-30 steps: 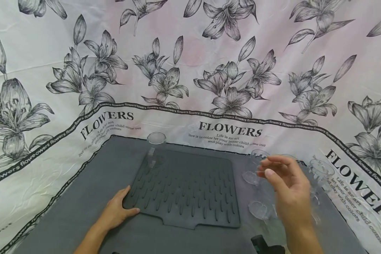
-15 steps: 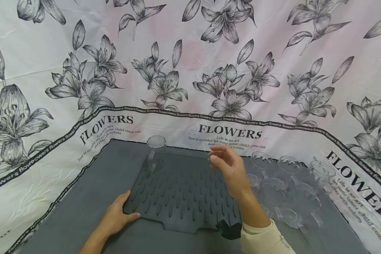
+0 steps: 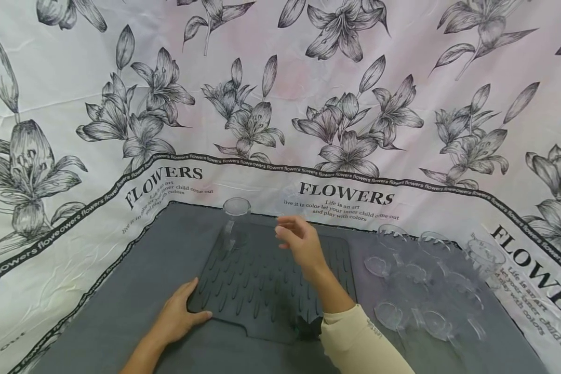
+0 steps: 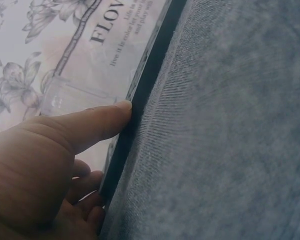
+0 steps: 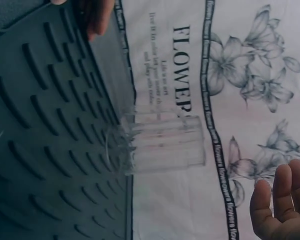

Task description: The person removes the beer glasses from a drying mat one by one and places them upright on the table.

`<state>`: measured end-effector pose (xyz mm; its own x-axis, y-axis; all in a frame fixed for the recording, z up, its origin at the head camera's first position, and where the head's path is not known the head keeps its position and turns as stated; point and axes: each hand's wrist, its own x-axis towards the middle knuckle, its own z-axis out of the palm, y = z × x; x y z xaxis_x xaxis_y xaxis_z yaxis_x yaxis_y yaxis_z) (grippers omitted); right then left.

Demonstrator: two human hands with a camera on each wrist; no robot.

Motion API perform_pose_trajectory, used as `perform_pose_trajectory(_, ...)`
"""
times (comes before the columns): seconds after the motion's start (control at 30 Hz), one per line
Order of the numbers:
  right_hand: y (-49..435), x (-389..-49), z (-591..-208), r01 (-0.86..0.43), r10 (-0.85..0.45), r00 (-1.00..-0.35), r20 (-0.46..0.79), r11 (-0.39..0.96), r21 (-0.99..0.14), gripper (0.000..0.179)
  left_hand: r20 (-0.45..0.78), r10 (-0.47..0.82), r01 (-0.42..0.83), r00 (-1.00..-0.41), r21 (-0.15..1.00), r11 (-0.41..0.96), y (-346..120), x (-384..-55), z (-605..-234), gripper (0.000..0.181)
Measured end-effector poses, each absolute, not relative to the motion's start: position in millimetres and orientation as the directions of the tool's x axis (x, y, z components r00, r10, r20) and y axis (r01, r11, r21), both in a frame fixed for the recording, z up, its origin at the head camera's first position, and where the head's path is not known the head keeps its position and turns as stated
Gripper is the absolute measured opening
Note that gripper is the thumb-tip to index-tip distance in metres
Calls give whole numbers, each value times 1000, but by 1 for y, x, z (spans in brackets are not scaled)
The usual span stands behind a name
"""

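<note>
In the head view, my left hand (image 3: 175,314) grips the near left corner of a dark ridged drying mat (image 3: 262,291), thumb along the front edge and fingers at the left edge. The left wrist view shows the thumb straight against the mat's dark edge (image 4: 121,150). A clear glass mug (image 3: 237,226) with a handle stands upright on the mat's far left corner. My right hand (image 3: 299,241) hovers over the far part of the mat, to the right of that mug, fingers loosely bent and holding nothing. In the right wrist view its fingertips (image 5: 285,192) are apart from the mug (image 5: 165,145).
Several clear glass mugs (image 3: 413,272) stand close together on the grey table (image 3: 121,291), right of the mat. A flower-printed cloth (image 3: 262,130) hangs behind and along the sides. A dark device (image 3: 308,327) sits by the right sleeve.
My right hand has moved left from over the group of mugs to above the mat, staying empty. The left hand stays at the mat's corner, and the mug on the mat has not moved.
</note>
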<state>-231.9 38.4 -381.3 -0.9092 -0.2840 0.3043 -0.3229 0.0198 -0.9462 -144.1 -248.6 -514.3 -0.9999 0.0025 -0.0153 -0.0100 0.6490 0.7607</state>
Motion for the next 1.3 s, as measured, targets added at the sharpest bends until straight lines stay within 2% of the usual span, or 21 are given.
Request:
perform_pose_trajectory(0.2, 18, -245, -396, -275, -298, -920, 253, 36, -961, 31, -20, -5, -18, -1000, 758, 652, -248, -144, -514, 103)
perform_pose_trajectory(0.73, -30, -267, -441, -277, -342, -913, 222, 118, -954, 44, -14, -29, -29, -999, 757, 653, -246, -144, -515, 99)
perform_pose_trajectory(1.1, -51, -274, -457, -119, -344, -936, 77, 102, -988, 50, 17, -41, -14, -999, 748, 663, -244, -144, -516, 98)
perform_pose_trajectory(1.3, -63, -279, -464, -98, -307, -951, 46, 158, -983, 50, 0, -55, -36, -999, 755, 655, -245, -145, -517, 98)
